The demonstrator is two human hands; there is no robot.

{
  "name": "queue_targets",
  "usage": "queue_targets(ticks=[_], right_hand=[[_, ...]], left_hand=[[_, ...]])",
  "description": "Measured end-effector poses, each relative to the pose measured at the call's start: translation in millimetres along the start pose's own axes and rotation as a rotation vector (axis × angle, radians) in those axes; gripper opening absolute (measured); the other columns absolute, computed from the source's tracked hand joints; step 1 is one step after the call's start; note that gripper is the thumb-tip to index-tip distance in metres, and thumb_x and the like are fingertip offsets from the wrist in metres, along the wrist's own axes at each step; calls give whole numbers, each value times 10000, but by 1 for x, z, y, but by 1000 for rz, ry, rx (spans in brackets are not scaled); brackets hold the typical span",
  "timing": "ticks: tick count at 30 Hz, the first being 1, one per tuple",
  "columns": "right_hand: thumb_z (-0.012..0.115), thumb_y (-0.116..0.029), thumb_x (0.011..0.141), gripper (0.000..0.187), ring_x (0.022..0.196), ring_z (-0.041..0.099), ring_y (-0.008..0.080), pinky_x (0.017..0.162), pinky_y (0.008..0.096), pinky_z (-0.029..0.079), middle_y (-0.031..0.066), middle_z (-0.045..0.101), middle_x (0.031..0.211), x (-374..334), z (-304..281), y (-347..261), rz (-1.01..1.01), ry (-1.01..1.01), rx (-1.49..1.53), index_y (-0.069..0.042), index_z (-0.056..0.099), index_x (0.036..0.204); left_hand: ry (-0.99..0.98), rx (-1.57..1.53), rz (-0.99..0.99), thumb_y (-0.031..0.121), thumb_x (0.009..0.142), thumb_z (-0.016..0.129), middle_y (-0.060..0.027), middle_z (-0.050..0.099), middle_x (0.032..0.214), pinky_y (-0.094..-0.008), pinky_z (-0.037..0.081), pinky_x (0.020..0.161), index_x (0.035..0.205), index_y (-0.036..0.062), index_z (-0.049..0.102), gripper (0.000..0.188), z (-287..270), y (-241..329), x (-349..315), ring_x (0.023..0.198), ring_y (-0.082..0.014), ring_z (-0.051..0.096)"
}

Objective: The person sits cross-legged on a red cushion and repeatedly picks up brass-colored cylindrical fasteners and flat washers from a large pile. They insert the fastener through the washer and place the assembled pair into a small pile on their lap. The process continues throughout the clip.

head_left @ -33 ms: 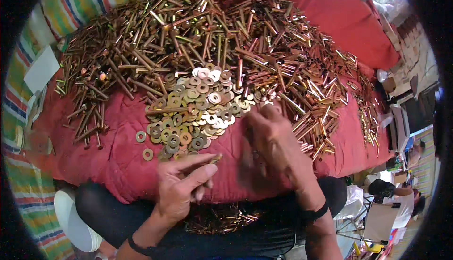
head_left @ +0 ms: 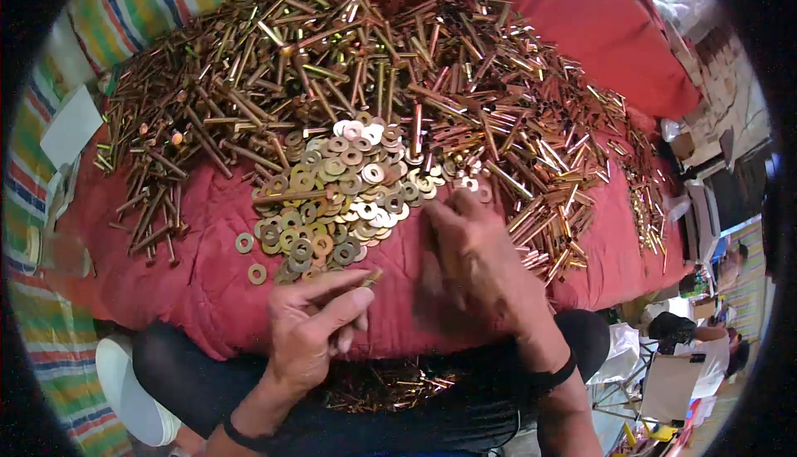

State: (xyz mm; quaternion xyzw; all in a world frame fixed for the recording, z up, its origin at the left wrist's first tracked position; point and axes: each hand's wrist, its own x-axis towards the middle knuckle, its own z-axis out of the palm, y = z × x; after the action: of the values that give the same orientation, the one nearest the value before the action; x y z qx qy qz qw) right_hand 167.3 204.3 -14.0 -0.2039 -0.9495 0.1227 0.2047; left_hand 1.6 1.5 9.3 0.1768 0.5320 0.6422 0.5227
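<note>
My left hand (head_left: 311,324) is closed, thumb against forefinger, just in front of the washer pile. From between its fingertips pokes the end of a small brass-coloured metal piece (head_left: 373,278), perhaps a bolt; the rest is hidden in the hand. My right hand (head_left: 486,262) is bent downward at the right side of the flat round washers (head_left: 365,175), its fingertips close to a few loose ones. Its lower fingers are blurred, so whether they grip anything is unclear. One long bolt (head_left: 290,198) lies across the washers.
Large heaps of long bolts (head_left: 241,67) and metal sleeves or tubes (head_left: 548,166) cover the red quilted cloth (head_left: 220,266). More metal parts (head_left: 390,386) lie below, between my legs. A white card (head_left: 72,125) is at the left; a person (head_left: 701,345) is at the far right.
The view has shifted very slightly, carrying the pile and my left hand a little leftward in the picture. My right hand's fingers have moved slightly; my left keeps its pinch on the metal piece.
</note>
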Motion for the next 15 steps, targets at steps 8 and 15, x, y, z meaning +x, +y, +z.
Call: queue_targets(ticks=[8, 15], right_hand=[[735, -68, 777, 514, 848, 667, 367, 703, 435, 569, 222, 569, 1085, -9, -8, -29, -1, -141, -65, 38, 606, 1263], [638, -79, 911, 310, 776, 623, 276, 695, 390, 509, 150, 609, 893, -2, -15, -44, 234, 53, 649, -11, 730, 1198]], left_hand=[[48, -7, 33, 85, 945, 736, -75, 697, 730, -199, 327, 404, 1202, -47, 735, 289, -5, 0, 0, 465, -58, 510], [50, 3, 36, 85, 947, 739, -74, 696, 727, -197, 327, 407, 1203, -51, 734, 290, -5, 0, 0, 467, -61, 512]])
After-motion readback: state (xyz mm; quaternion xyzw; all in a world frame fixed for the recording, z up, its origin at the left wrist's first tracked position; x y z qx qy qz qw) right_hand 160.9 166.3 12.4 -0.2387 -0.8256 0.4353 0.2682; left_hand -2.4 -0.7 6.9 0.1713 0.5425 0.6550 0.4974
